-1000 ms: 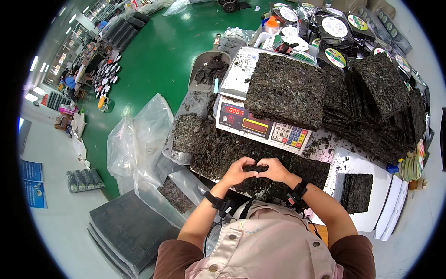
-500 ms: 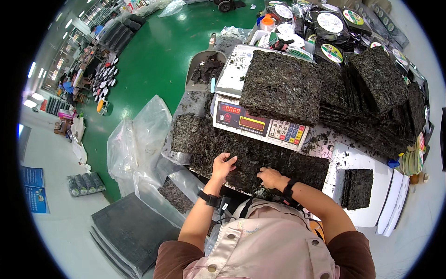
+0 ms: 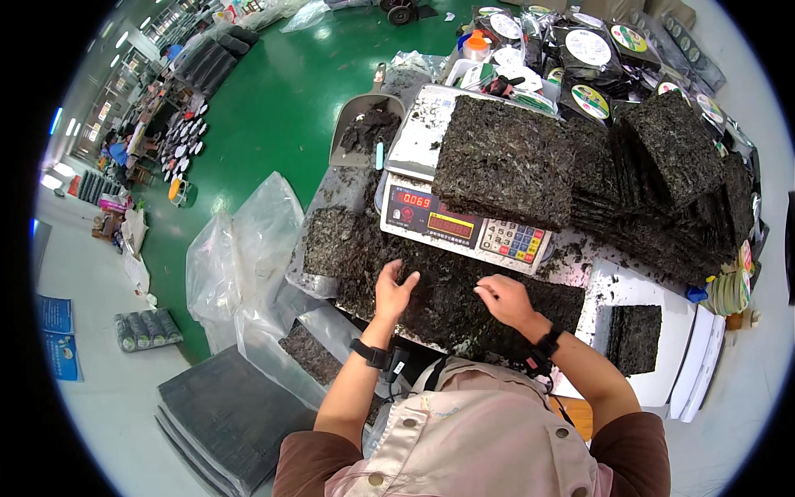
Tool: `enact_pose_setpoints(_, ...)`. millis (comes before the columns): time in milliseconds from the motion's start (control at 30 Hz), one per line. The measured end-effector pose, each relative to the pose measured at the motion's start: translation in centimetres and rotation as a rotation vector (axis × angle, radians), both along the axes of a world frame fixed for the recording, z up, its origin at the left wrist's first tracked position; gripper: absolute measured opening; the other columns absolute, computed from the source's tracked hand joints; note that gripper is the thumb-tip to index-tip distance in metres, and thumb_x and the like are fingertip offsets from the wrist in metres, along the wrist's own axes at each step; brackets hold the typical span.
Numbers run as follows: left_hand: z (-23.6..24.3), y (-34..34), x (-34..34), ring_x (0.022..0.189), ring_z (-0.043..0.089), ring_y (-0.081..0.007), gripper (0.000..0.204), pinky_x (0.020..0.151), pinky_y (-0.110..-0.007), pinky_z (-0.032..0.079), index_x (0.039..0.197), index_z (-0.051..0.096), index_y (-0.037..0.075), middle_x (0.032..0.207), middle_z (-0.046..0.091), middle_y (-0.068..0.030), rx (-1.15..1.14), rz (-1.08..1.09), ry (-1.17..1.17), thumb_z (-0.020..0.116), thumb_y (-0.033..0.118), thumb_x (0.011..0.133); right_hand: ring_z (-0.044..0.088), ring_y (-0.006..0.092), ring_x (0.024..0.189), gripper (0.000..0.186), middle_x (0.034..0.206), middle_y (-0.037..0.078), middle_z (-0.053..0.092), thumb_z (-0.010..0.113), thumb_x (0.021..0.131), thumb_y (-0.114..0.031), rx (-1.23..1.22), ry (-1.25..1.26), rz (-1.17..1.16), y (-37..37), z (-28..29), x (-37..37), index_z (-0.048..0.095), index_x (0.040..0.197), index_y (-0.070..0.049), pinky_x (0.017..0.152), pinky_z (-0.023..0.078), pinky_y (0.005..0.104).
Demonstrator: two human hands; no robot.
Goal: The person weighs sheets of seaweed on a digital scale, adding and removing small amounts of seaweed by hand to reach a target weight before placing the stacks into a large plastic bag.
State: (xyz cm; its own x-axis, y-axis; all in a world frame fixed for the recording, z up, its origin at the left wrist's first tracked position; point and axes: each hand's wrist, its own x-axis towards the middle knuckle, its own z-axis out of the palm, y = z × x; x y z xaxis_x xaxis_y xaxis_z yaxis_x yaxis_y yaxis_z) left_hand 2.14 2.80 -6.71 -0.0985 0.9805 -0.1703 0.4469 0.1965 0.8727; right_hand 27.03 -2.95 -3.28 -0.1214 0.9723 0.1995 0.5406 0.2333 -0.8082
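Observation:
My left hand (image 3: 393, 290) is open, thumb and fingers apart, above a dark, crumbly spread of dried seaweed (image 3: 447, 323). My right hand (image 3: 503, 300) is open with loosely bent fingers over the same spread, nothing visible in it. Just beyond both hands is a white digital scale (image 3: 406, 195) with red displays and a keypad. A thick square stack of seaweed sheets (image 3: 505, 161) lies across its pan, and taller stacks (image 3: 667, 149) rise to the right. A small dark stack (image 3: 633, 340) lies on a white board (image 3: 675, 335) at the right.
A dustpan (image 3: 348, 124) with scraps stands beyond the table's left side. Labelled black packages (image 3: 584, 50) are piled at the back. Clear plastic sheeting (image 3: 224, 273) hangs at the left, above dark slabs (image 3: 224, 406). Co-workers (image 3: 118, 151) work far left along the green floor (image 3: 257, 99).
A second ago my hands met around a dark lump of seaweed; they have since parted and moved up slightly, and the lump is no longer visible in them.

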Motion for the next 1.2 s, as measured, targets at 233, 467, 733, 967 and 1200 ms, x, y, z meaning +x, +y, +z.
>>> enact_pose_setpoints(233, 13.4, 5.8, 5.8, 0.119, 0.043, -0.0312, 0.055, 0.1, -0.038, 0.034, 0.125, 0.046, 0.003, 0.13, 0.043, -0.0177, 0.719, -0.258, 0.005, 0.064, 0.006, 0.073, 0.049, 0.0218, 0.063, 0.011, 0.076, 0.011, 0.051, 0.061, 0.077, 0.0, 0.518, -0.005, -0.42, 0.7, 9.6, 5.9, 0.052, 0.083, -0.002, 0.059, 0.042, 0.0308)
enact_pose_setpoints(467, 15.9, 9.7, 8.5, 0.115, 0.052, -0.0244, 0.04, 0.095, -0.03, 0.04, 0.117, 0.057, 0.004, 0.126, 0.052, -0.0135, 0.736, -0.452, -0.037, 0.056, -0.004, 0.078, 0.051, 0.0192, 0.076, 0.013, 0.086, 0.01, 0.052, 0.06, 0.081, -0.003, 0.488, 0.119, -0.616, 3.2, 11.1, 8.6, 0.05, 0.089, 0.001, 0.071, 0.043, 0.0284)
enact_pose_setpoints(733, 16.4, 10.0, 9.7, 0.105, 0.054, -0.0131, 0.035, 0.088, -0.024, 0.041, 0.122, 0.053, -0.001, 0.118, 0.058, -0.0106, 0.546, -0.172, -0.471, 0.057, 0.007, 0.087, 0.051, 0.0292, 0.102, 0.039, 0.108, 0.011, 0.058, 0.072, 0.069, -0.026, 0.433, -0.402, -0.336, 6.4, 15.0, 6.1, 0.062, 0.1, -0.006, 0.09, 0.037, 0.0417)
enact_pose_setpoints(967, 16.9, 9.8, 10.0, 0.101, 0.053, -0.0102, 0.036, 0.084, -0.023, 0.042, 0.123, 0.052, -0.001, 0.118, 0.057, -0.0096, 0.458, -0.137, -0.534, 0.057, 0.008, 0.088, 0.056, 0.0258, 0.091, 0.018, 0.096, 0.007, 0.062, 0.069, 0.066, -0.009, 0.388, -0.207, -0.299, 8.1, 14.1, 5.4, 0.066, 0.084, -0.005, 0.079, 0.046, 0.0373)
enact_pose_setpoints(1200, 16.7, 9.3, 11.3, 0.113, 0.051, -0.0159, 0.036, 0.093, -0.027, 0.039, 0.122, 0.053, 0.001, 0.123, 0.055, -0.0103, 0.635, -0.149, -0.282, 0.056, 0.004, 0.086, 0.056, 0.0238, 0.089, 0.012, 0.088, 0.005, 0.063, 0.067, 0.068, -0.01, 0.773, -0.495, -0.274, 10.2, 13.0, 4.2, 0.065, 0.078, -0.004, 0.075, 0.046, 0.0346)
